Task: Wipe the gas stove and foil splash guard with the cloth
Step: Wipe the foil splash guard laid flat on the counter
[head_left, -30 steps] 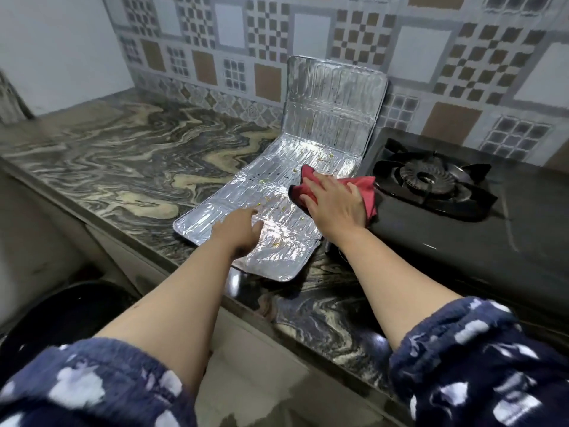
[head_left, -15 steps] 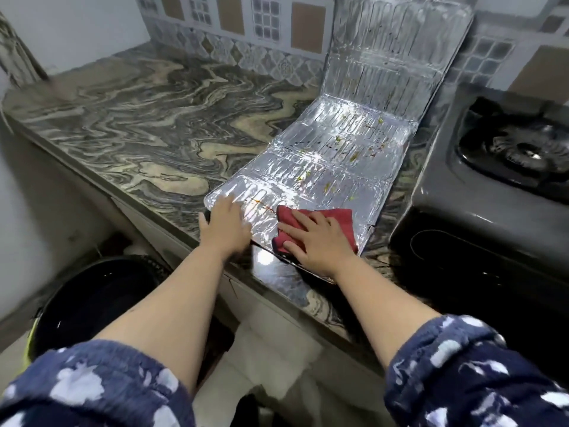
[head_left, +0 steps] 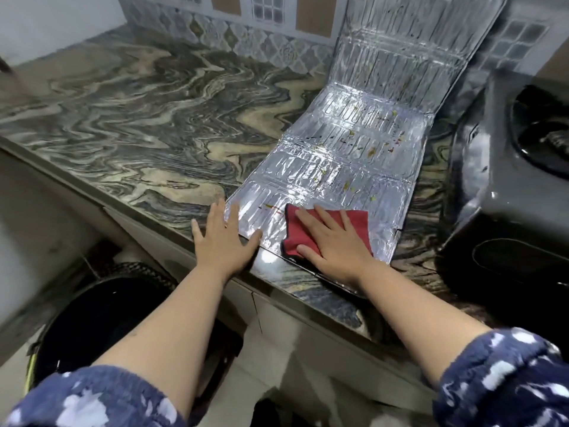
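The right hand [head_left: 331,238] lies flat, fingers straight and spread, pressing the red cloth [head_left: 323,231] onto the near panel of the foil splash guard [head_left: 345,155]. The left hand [head_left: 223,237], also flat and spread, pins the guard's near-left corner. The guard's long axis runs straight ahead of the right hand — soiled panels beyond the fingertips, the last propped against the wall. The gas stove [head_left: 505,192] sits to that hand's right, likely wiped afterwards.

One head view only, looking forward and steeply down from close above the countertop [head_left: 129,124] front edge, facing the tiled back wall [head_left: 246,41].
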### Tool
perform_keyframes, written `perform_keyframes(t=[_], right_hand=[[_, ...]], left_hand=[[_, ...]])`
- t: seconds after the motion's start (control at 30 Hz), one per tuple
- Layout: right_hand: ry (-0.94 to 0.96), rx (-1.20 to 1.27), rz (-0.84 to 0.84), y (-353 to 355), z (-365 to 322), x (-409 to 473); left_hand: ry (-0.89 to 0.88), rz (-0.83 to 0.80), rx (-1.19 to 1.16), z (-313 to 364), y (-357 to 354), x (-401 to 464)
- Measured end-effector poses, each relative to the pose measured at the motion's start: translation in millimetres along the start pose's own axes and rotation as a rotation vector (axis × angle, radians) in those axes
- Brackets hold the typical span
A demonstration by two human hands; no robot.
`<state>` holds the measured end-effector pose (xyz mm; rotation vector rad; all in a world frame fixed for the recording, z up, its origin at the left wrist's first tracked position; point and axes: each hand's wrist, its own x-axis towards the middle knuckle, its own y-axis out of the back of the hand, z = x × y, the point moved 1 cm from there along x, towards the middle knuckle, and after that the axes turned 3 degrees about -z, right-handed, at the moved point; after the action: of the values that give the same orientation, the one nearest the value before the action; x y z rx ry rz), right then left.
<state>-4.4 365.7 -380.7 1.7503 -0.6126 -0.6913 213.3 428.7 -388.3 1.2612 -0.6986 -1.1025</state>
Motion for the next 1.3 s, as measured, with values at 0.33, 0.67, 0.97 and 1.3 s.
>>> perform_keyframes(t=[0.33, 0.67, 0.97, 1.3], right_hand=[[-0.12, 0.021, 0.079, 11.3, 4.6, 91.4], [-0.184, 0.02, -0.005, 9.4, -28.6, 131.8], [-0.014, -0.048, 0.039, 5.8, -28.4, 145.4], [-0.334, 0.002, 0.083, 27.4, 25.1, 195.1]], left_hand=[[-0.032, 0.107, 0.068, -3.8, -6.4, 0.7], [-0.043, 0.121, 0.05, -4.3, -7.6, 1.9], [-0.046, 0.114, 0.055, -5.3, -6.9, 0.5], [-0.044, 0.147, 0.032, -6.1, -8.9, 3.1]])
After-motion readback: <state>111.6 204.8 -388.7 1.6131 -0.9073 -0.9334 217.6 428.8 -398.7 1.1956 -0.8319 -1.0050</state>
